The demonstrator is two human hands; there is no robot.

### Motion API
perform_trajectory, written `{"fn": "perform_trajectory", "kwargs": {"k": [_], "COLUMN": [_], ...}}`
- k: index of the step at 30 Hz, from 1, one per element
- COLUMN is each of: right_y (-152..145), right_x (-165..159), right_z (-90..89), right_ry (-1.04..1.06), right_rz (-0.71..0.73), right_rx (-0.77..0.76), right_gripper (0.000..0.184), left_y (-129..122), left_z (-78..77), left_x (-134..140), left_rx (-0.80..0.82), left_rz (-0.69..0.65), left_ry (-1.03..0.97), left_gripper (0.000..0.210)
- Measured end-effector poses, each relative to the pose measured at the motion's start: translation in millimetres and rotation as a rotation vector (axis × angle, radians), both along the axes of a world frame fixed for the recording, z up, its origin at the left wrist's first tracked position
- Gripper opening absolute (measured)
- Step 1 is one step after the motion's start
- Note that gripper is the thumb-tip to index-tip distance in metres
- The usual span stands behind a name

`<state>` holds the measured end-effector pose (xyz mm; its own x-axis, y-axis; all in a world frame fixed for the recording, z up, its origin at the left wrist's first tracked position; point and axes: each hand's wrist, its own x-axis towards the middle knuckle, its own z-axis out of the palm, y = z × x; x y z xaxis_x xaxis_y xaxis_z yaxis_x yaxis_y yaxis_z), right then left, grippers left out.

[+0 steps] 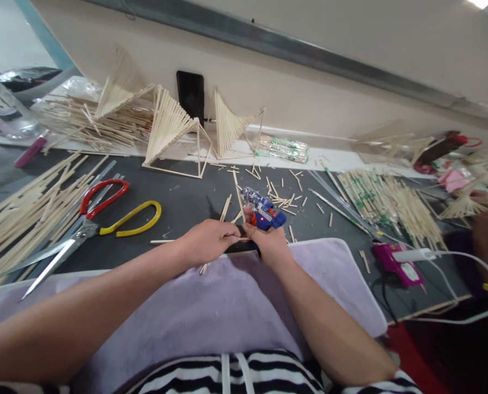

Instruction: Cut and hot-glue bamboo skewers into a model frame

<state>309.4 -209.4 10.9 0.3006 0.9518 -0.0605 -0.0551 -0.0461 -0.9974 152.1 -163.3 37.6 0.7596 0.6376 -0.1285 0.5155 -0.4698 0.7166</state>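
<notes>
Tabletop (186, 200), flat dark grey, with fluffy lilac cloth (334, 284) along near edge; at cloth's far edge, blue-and-orange plastic glue gun (264, 210) wrapped in right hand (273, 243), slim pale wooden stick (242, 239) pinched in left hand (213, 241). Keep pinch steady and close, narrow nozzle (240, 189) turned well clear of bare skin.
</notes>
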Motion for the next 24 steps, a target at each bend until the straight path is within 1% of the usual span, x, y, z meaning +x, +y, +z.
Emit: {"fn": "perform_trajectory", "kwargs": {"k": [7,11,24], "right_y": [-0.9,-0.9,-0.7], "right_x": [-0.1,-1.1,-0.2], "right_z": [-0.7,0.0,1.4], "right_ry": [-0.007,-0.002,-0.01], "right_rz": [-0.003,-0.02,0.004], "right_rx": [0.004,0.006,0.007], "right_gripper": [0.037,0.036,0.035], "left_y": [0.1,0.5,0.7], "left_z": [1.8,0.1,-2.7], "left_x": [0.6,0.3,0.1], "left_rx": [0.015,0.025,0.037], "left_rz": [-0.013,-0.014,-0.02], "left_ry": [0.004,-0.005,0.001], "left_gripper": [0.027,0.027,0.027]}}
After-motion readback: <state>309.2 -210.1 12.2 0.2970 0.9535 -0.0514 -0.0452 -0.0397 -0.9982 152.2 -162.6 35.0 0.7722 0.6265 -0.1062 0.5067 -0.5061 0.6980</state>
